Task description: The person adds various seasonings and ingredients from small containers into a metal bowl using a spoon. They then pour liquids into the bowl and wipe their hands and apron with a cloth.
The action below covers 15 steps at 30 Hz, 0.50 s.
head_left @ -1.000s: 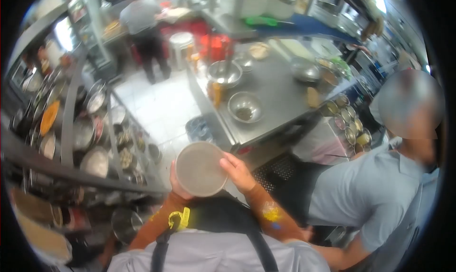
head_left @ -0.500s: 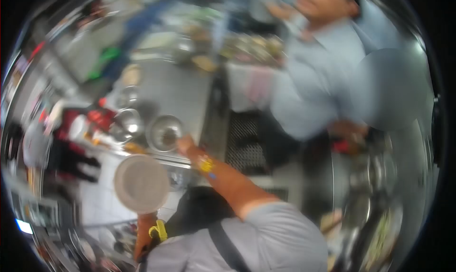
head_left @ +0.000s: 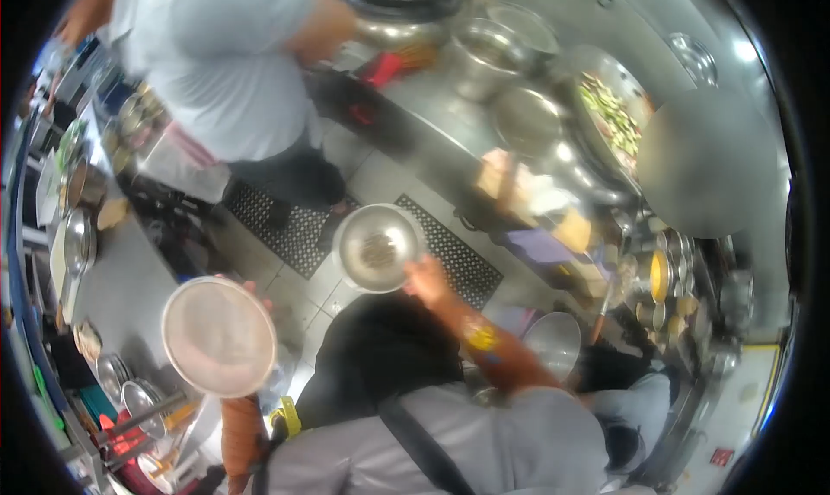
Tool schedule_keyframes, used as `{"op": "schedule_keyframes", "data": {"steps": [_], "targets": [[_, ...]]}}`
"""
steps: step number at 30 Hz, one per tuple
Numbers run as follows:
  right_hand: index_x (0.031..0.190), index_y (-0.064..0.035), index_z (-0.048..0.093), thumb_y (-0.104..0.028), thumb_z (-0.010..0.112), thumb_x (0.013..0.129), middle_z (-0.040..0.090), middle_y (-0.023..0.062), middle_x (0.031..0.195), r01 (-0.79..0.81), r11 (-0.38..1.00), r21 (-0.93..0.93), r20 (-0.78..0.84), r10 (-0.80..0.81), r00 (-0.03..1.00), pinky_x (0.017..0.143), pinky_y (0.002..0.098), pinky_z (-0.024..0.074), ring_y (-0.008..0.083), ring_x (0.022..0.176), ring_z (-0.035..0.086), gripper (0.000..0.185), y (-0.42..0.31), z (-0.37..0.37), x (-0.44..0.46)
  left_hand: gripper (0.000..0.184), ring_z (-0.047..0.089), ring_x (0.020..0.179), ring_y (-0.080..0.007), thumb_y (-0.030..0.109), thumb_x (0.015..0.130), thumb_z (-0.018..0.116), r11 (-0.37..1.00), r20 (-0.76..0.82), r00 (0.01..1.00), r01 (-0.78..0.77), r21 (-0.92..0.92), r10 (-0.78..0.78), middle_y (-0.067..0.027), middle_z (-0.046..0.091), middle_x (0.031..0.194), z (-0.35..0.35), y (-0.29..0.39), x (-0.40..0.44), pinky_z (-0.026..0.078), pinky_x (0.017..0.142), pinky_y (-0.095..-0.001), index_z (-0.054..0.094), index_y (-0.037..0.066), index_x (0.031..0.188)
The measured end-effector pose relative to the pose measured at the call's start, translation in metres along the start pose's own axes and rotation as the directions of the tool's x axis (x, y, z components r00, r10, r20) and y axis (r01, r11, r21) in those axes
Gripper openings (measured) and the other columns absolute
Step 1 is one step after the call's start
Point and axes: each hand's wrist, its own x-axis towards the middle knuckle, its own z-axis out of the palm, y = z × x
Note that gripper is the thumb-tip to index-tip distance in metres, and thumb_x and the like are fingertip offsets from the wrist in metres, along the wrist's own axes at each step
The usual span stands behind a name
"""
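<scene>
My right hand (head_left: 425,281) is closed on the rim of a steel mixing bowl (head_left: 353,261), which is held over the floor in front of me. A small brownish patch lies in the bowl's bottom; what it is cannot be made out. To the left, my left hand (head_left: 258,296) grips a round, pale tub (head_left: 218,338) with a light rim. Only some fingertips show past its far edge, and the palm is hidden behind it. The two vessels are apart.
A co-worker in a light shirt (head_left: 220,71) stands ahead on the left. Perforated mats (head_left: 454,257) lie on the tiled floor. Along the right counter stand steel pots (head_left: 488,58) and a wide pan of chopped vegetables (head_left: 609,123). A steel table (head_left: 130,279) is at left, with bowls (head_left: 143,400).
My view has swung right, from the steel table toward the other counter. The steel bowl, earlier above or at the table with my right hand at it, is now over the floor.
</scene>
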Motion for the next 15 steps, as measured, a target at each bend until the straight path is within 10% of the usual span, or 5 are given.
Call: {"op": "schedule_keyframes", "data": {"steps": [5, 9, 15], "targets": [[0.116, -0.0015, 0.052, -0.015, 0.055, 0.090, 0.063, 0.0084, 0.081, 0.236, 0.932, 0.275, -0.352, -0.131, 0.927, 0.037, 0.0232, 0.0437, 0.0107, 0.046, 0.053, 0.029, -0.053, -0.184, -0.050, 0.077, 0.040, 0.128, -0.0463, 0.050, 0.090, 0.056, 0.979, 0.177, 0.963, 0.204, 0.026, -0.205, -0.0281, 0.031, 0.144, 0.041, -0.109, 0.077, 0.044, 0.102, -0.0560, 0.023, 0.011, 0.147], [0.107, -0.0027, 0.055, -0.015, 0.055, 0.088, 0.061, 0.0063, 0.074, 0.394, 0.866, 0.307, -0.531, -0.188, 0.826, 0.038, 0.0246, 0.0431, 0.0120, 0.045, 0.052, 0.023, -0.043, -0.304, -0.052, 0.070, 0.040, 0.130, -0.0420, 0.053, 0.094, 0.046, 0.850, -0.098, 0.942, 0.333, 0.408, -0.322, -0.0218, 0.031, 0.147, 0.064, -0.197, 0.123, 0.045, 0.101, -0.0514, 0.025, 0.013, 0.147], [0.113, -0.0045, 0.051, -0.019, 0.057, 0.085, 0.060, 0.0076, 0.075, 0.396, 0.791, 0.466, -0.726, 0.086, 0.683, 0.039, 0.0258, 0.0449, 0.0131, 0.046, 0.052, 0.032, 0.005, -0.384, -0.022, 0.068, 0.018, 0.140, -0.0423, 0.053, 0.091, 0.052, 0.669, 0.268, 0.656, 0.741, -0.051, -0.706, -0.0160, 0.023, 0.153, 0.066, -0.265, 0.201, 0.027, 0.106, -0.0675, 0.029, 0.020, 0.147]]}}
